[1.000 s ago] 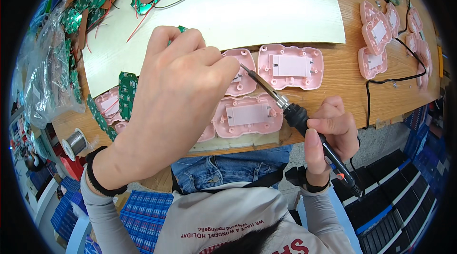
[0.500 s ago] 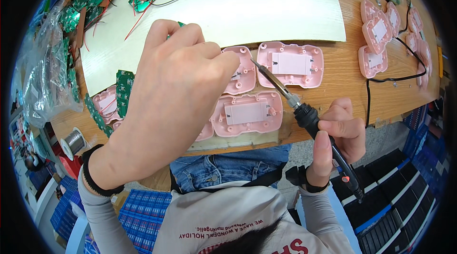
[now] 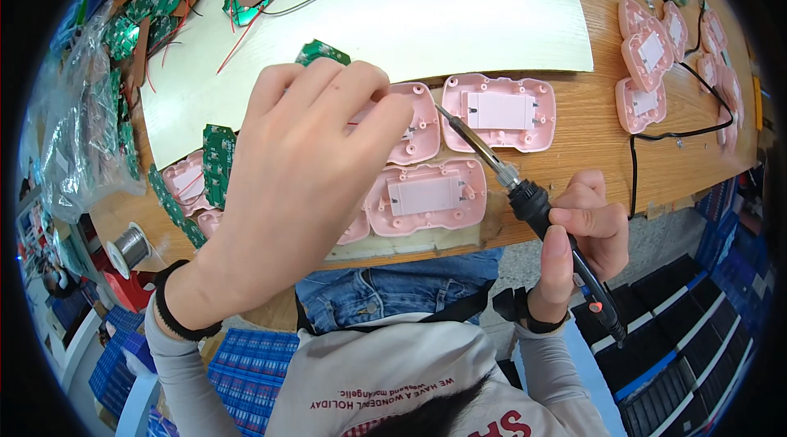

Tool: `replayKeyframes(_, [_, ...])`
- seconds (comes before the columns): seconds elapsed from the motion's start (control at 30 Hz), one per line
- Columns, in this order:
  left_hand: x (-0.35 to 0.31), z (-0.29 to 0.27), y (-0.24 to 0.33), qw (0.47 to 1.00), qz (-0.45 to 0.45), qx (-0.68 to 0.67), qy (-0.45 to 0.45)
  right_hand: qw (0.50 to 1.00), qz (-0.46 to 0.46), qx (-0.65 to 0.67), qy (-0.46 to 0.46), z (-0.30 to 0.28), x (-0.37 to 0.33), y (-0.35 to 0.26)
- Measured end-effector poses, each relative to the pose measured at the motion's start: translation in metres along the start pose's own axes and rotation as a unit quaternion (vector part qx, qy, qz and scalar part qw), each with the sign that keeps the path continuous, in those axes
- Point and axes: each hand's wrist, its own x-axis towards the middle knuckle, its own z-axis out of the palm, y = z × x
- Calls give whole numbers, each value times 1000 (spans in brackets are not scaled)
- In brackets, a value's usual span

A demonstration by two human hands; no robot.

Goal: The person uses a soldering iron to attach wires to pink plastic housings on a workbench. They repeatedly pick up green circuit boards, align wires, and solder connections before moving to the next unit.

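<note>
Left hand (image 3: 316, 175) curled over a pink shell (image 3: 425, 142) at the near edge of the pale sheet (image 3: 443, 11), whatever its hidden fingertips pinched impossible to tell; right hand (image 3: 586, 224), off the sheet's near right corner, pinched a soldering iron (image 3: 533, 203) by its dark handle, tip beside the shell's right rim. Soldering seemed in hand; the next touch would call for careful tip placement.

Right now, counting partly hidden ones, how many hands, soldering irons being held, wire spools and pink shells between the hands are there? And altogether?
Left hand and right hand: 2
Soldering iron, in the right hand: 1
Wire spool: 1
Pink shells between the hands: 4
Total: 8
</note>
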Motion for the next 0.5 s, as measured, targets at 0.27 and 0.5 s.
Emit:
replayKeyframes(0.27, [-12, 1, -3, 997, -30, -70, 5, 1000, 10, -9, 14, 1, -3, -2])
replayKeyframes(0.5, [-16, 9, -2, 998, -29, -44, 37, 999, 24, 4, 28, 1, -6, -2])
